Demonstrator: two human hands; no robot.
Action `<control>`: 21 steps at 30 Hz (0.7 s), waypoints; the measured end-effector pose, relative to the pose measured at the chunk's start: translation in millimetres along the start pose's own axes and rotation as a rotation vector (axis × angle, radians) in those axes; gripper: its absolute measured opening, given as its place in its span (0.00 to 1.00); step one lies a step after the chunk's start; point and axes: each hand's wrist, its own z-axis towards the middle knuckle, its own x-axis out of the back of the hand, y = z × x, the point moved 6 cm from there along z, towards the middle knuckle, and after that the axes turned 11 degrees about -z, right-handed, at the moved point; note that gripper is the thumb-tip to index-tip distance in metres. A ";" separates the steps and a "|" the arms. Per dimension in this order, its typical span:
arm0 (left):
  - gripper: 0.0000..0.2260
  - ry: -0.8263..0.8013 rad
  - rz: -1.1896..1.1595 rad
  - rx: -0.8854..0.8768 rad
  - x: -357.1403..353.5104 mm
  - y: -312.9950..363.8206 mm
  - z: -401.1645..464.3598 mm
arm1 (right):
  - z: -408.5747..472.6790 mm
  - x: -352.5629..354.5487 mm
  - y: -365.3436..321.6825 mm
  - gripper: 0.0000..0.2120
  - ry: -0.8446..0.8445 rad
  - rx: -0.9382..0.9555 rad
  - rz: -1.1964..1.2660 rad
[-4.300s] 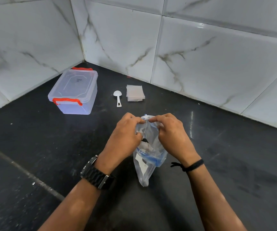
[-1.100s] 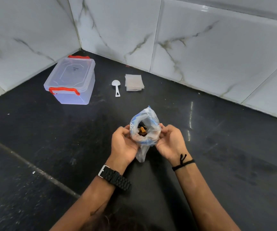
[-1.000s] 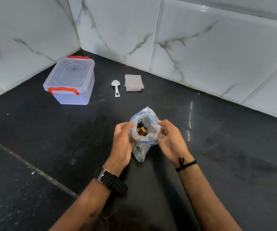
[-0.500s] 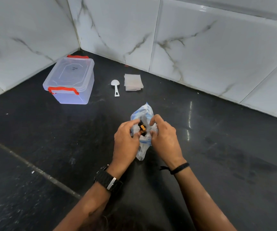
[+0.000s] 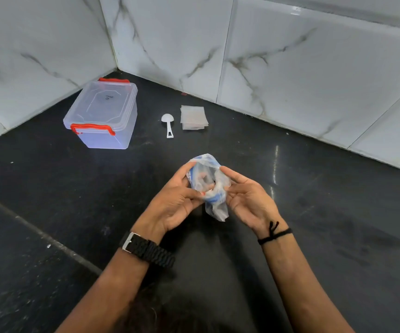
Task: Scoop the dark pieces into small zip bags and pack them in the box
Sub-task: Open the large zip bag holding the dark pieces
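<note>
A crumpled clear plastic bag with blue print [image 5: 208, 186] is held above the black counter between both hands. My left hand [image 5: 172, 203] grips its left side, thumb and fingers pinching the plastic. My right hand [image 5: 247, 200] holds its right side, palm turned up. The bag's mouth faces me; the dark pieces inside are mostly hidden by folds. A clear lidded box with red latches [image 5: 102, 114] stands at the back left, lid on. A white scoop [image 5: 168, 124] lies beside a stack of small zip bags [image 5: 193, 117] near the wall.
White marble-pattern tiled walls [image 5: 290, 56] meet in a corner behind the box. The black stone counter [image 5: 50, 200] has a pale seam line running diagonally at the lower left. I wear a black watch on the left wrist and a black thread on the right.
The bag's mouth was spread open showing dark and orange pieces; the hands then closed over it, and now they have turned palms up with the bag folded more between them.
</note>
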 end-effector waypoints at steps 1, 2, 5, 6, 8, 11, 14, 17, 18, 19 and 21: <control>0.28 0.033 -0.034 -0.017 4.8 -2.4 1.2 | 0.7 0.9 2.2 0.21 0.014 0.017 0.005; 0.25 0.083 -0.043 -0.043 9.1 -5.2 1.6 | 1.0 2.0 3.5 0.21 0.038 0.046 -0.041; 0.17 0.227 0.236 -0.153 18.7 -10.4 -0.7 | 2.0 6.8 3.4 0.20 0.112 0.129 -0.353; 0.17 0.244 0.352 -0.181 17.9 -10.7 -2.8 | 2.3 7.1 2.8 0.19 0.127 0.149 -0.453; 0.23 0.241 0.406 -0.189 15.3 -12.3 -3.0 | 2.4 5.7 2.0 0.18 0.144 0.180 -0.555; 0.27 0.212 0.146 -0.135 10.1 -12.1 -1.7 | 0.8 7.6 -1.7 0.20 0.181 0.161 -0.434; 0.24 0.230 -0.212 0.020 13.4 -19.5 3.4 | 2.7 5.9 4.8 0.20 0.112 -0.010 -0.039; 0.20 0.290 -0.299 0.093 23.5 -31.3 8.7 | 4.5 6.0 15.5 0.14 0.163 -0.035 0.009; 0.19 0.291 -0.242 0.084 26.0 -33.4 10.3 | 6.2 6.1 16.6 0.09 0.189 -0.003 -0.057; 0.18 0.281 -0.164 0.067 25.7 -34.1 10.8 | 7.1 5.4 15.7 0.06 0.206 0.035 -0.145; 0.15 0.306 0.003 0.004 25.0 -31.9 11.4 | 9.1 7.3 13.3 0.05 0.257 0.088 -0.371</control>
